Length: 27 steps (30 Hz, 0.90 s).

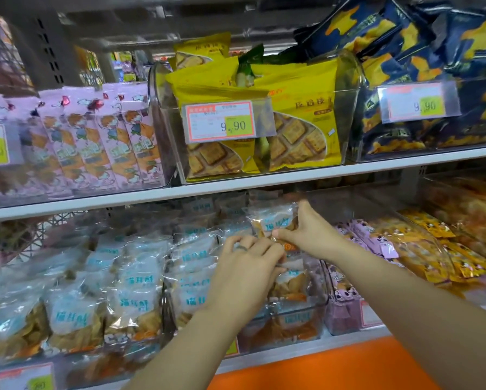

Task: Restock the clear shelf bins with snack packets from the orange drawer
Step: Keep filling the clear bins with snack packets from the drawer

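1. Reaching into the clear bin on the lower shelf, I had both hands in among the goods; the bin was rigid see-through plastic with rounded corners.
2. My right hand held one snack packet, thumb across its lower part and forefinger up at its top corner, so those fingers gripped the packet.
3. That packet was crinkly clear film with a pale blue label and brown fried pieces inside. It stood upright at the back of the bin, long axis near vertical, label facing me.
4. My left hand, with one ring on a finger, lay lower with its fingers curled over the packets at the front. I could not tell whether they gripped one.
5. More packets of the same clear film filled the bins to the left; I could not count them for glare and blur.
6. Two shelves showed. On the upper shelf three bins stood side by side, with glossy pink packets, yellow packets picturing square biscuits, and dark blue bags.
7. Two price tags there read 9.90.
8. Below the lower shelf ran the smooth front of the orange drawer.
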Available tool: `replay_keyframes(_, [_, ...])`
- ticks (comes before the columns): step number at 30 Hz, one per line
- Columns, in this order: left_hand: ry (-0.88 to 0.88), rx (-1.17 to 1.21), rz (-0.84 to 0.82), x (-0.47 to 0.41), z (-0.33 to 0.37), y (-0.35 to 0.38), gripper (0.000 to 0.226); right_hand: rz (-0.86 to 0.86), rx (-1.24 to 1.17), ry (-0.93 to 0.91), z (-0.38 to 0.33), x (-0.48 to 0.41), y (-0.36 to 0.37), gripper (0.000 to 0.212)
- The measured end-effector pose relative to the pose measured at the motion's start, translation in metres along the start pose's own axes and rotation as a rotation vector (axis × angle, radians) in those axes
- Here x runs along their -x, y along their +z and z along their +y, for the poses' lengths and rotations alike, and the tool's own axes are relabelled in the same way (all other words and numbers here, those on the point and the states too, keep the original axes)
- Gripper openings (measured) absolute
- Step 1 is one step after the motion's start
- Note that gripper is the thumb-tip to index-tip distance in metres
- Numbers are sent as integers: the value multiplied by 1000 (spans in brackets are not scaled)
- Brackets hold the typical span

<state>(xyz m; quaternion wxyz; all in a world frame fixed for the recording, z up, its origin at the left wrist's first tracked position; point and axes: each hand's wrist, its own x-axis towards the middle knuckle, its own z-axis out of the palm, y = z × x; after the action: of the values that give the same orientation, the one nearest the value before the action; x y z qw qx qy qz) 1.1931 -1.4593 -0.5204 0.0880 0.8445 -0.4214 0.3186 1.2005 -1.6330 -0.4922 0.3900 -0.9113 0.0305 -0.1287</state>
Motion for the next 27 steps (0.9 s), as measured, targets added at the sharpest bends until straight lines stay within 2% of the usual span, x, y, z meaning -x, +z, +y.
replay_keyframes(3, [-27,-6,-29,-13,7,1,13,-41,164,1,11,-17,-10,63])
replay_keyframes(4, [-43,-4,-76,-18,10,1,21,-57,215,6,16,-22,-12,68])
replay_keyframes(6, [-78,7,-195,-31,14,4,41,-121,263,22,28,-32,-13,67])
replay_keyframes(7, [-103,4,-224,-36,14,7,42,-141,266,13,29,-35,-13,65])
replay_keyframes(10, [-118,-46,-270,-50,8,17,25,-211,126,8,28,-36,-22,51])
replay_keyframes(12, [-107,-137,-260,-55,6,21,32,-192,-57,0,24,-31,-31,47])
replay_keyframes(14, [-102,-183,-274,-57,6,25,42,-98,-91,-116,22,-18,-35,42])
replay_keyframes(16, [-99,-195,-237,-57,7,27,42,-77,39,-205,22,3,-32,46])
replay_keyframes(18, [-98,-208,-155,-55,3,28,37,-147,226,-227,22,24,-25,65])
replay_keyframes(20, [-87,-225,-122,-50,-1,26,43,-200,489,-226,23,30,-17,87])
replay_keyframes(21, [-85,-223,-111,-46,-2,22,45,-208,604,-218,23,30,-12,92])
replay_keyframes(27, [-157,-172,-39,8,-33,-30,34,-56,805,-267,10,27,7,86])
